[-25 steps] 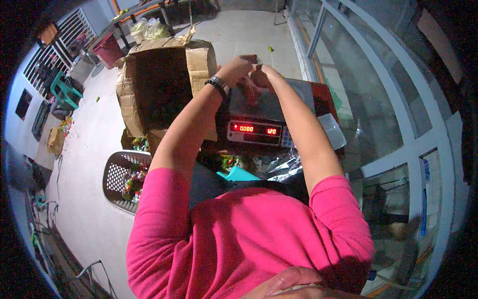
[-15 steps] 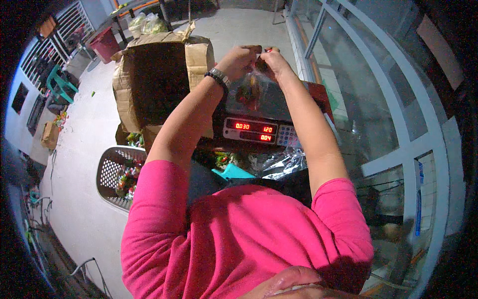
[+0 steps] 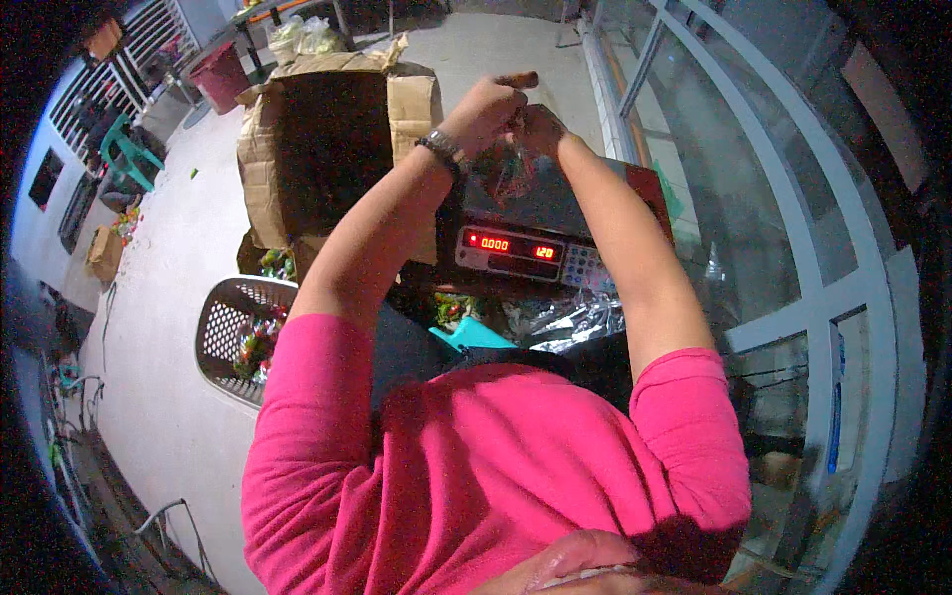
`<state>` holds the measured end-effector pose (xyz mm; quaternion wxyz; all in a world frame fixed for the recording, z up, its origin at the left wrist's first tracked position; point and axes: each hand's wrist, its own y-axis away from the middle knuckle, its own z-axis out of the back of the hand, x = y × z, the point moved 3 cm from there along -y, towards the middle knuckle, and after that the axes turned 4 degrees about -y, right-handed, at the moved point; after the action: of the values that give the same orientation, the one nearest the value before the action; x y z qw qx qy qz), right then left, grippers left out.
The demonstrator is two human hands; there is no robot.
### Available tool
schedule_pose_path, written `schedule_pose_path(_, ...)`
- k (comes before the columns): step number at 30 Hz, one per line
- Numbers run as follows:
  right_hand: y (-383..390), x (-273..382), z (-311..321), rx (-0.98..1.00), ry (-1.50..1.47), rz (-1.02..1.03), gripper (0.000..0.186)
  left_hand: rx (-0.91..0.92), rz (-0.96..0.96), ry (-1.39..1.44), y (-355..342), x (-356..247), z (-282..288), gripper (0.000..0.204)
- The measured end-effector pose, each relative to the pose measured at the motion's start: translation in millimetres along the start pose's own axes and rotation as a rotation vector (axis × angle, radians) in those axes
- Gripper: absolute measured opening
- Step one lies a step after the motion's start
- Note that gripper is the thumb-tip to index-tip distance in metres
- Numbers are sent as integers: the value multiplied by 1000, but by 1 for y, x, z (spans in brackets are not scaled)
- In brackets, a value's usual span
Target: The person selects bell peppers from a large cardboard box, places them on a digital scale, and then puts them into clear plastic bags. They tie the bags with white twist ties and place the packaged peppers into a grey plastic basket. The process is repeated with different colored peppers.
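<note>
My left hand (image 3: pixel 484 116), with a watch at its wrist, is closed at the top of a small clear plastic bag (image 3: pixel 513 177). Meeting it there, my right hand (image 3: pixel 541 131) is closed on the bag's top too; its fingers are in shadow. Dark and reddish contents show faintly through the bag, too blurred to name. The bag hangs over the grey plate of a digital scale (image 3: pixel 511 266), whose red display and keypad face me. From this view I cannot tell whether the bag touches the plate.
A large open cardboard box (image 3: pixel 412 109) stands left of the scale. Nearer, a grey plastic basket (image 3: pixel 220 347) holds several small packed vegetables. Shiny plastic bags (image 3: pixel 570 325) and a turquoise object (image 3: pixel 474 337) lie before my lap. A glass-paned frame (image 3: pixel 823 307) runs along the right.
Both hands have drawn tighter together around the bag's top, and the left one has turned. The scale's displayed reading has changed. The whole view has shifted slightly.
</note>
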<state>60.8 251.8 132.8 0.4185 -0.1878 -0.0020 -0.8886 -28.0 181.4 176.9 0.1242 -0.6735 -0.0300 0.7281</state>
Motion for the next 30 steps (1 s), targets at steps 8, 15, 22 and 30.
schedule_pose_path(8,3,13,0,300,-215,48,27,-85,-22,-212,26,-30,0,40)
schedule_pose_path(15,9,26,14,83,163,2,21,-49,-34,58,24,3,27,40)
schedule_pose_path(22,55,38,90,-101,501,484,11,-90,-146,8,25,-29,31,24)
schedule_pose_path(30,67,28,126,-144,752,401,30,68,-174,-469,-9,-47,12,16)
